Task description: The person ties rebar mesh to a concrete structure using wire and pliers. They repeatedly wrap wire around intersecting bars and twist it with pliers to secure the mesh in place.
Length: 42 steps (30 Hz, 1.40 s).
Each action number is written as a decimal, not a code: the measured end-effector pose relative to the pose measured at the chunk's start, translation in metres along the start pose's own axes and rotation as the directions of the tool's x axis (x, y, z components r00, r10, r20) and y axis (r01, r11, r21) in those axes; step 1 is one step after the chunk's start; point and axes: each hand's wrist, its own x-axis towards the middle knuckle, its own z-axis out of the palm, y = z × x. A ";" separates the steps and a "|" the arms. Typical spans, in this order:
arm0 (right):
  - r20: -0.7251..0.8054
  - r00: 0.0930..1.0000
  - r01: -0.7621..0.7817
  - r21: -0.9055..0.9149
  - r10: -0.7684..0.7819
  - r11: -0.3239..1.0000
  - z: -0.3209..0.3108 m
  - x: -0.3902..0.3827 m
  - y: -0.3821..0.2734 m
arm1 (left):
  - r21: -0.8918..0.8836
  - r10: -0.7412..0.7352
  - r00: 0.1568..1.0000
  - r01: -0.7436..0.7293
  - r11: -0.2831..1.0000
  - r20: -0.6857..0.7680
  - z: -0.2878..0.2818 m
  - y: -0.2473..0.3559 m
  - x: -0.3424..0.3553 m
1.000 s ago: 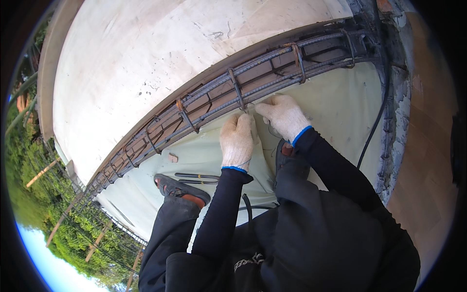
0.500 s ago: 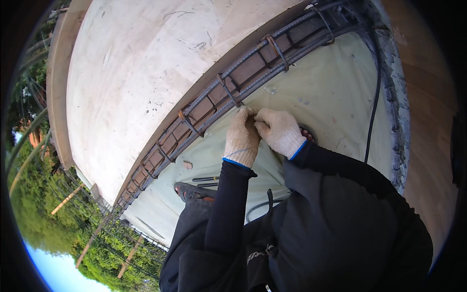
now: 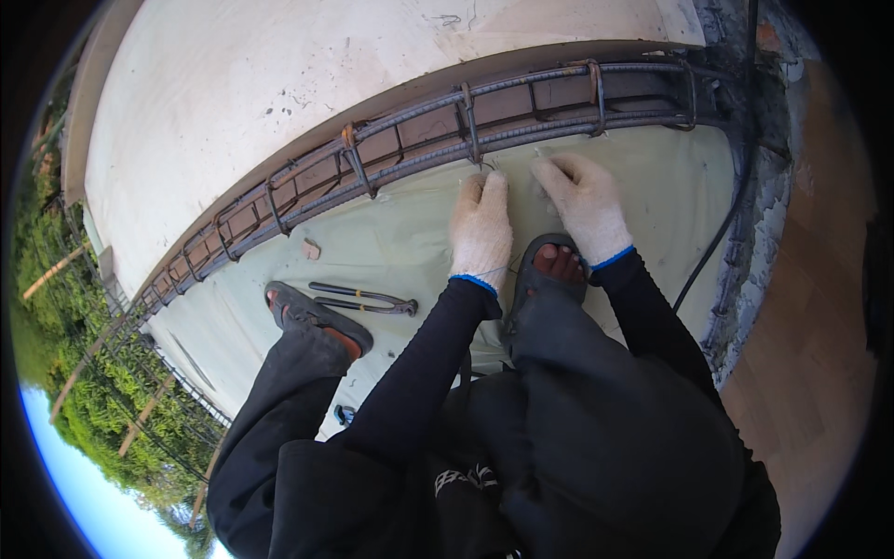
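1. Now, the left hand (image 3: 481, 224), in a cream knitted glove with a blue-edged cuff, has its fingertips drawn narrowly together just below a square steel stirrup (image 3: 471, 123). A thin curved wire (image 3: 488, 166) shows at those tips; whether the grip holds it, I cannot tell.
2. The right hand (image 3: 585, 207), gloved alike, sits just beside, its thumb and forefinger nearly meeting. What lies inside that grip, if anything, is hidden.
3. Half a second ago the two gloves met at the fingertips; now a gap of pale sheet (image 3: 523, 200) separates them.
4. The stirrup belongs to a long rebar cage (image 3: 424, 162) that runs past both hands, along the edge of a pale panel (image 3: 279, 84).
5. Steel pincers (image 3: 372, 296) lie on the sheet by the left sandal (image 3: 319, 319). Their head, covered by the left sleeve in the earlier views, is now plain to see.
6. The right sandal (image 3: 533, 279), mostly hidden half a second ago, is now in view below the gloves.
7. A small blue-and-black object (image 3: 345, 415) is partly covered by the left sleeve; its kind is unclear.
8. A faint thin line by the left cuff is too fine to identify, and the panel's dark specks are too small to make out.
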 end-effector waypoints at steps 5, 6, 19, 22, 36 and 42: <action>0.231 0.972 0.011 -0.236 0.045 0.972 0.022 0.022 -0.014 | 0.219 0.233 0.966 -0.206 0.954 -0.107 0.008 0.009 -0.017; 0.240 0.969 -0.027 -0.133 0.059 0.991 0.028 0.023 -0.017 | 0.236 0.223 0.969 -0.193 0.952 -0.107 0.005 0.010 -0.017; 0.440 0.854 -0.258 -0.102 0.276 0.961 0.020 0.043 0.004 | 0.197 0.219 0.889 -0.150 0.969 -0.402 0.001 -0.001 -0.033; 0.642 0.709 -0.371 -0.014 0.293 0.928 0.010 0.061 0.004 | 0.526 0.337 0.941 -0.278 0.804 -0.017 -0.023 -0.008 -0.019; 0.245 0.848 0.491 -0.698 -0.470 0.522 0.033 0.035 0.000 | -0.872 0.366 0.793 0.466 0.152 0.487 -0.062 -0.043 0.009; 0.202 0.896 0.389 -0.786 -0.395 0.480 0.048 0.014 0.000 | -0.792 0.384 0.839 0.089 0.604 0.386 -0.041 -0.053 0.031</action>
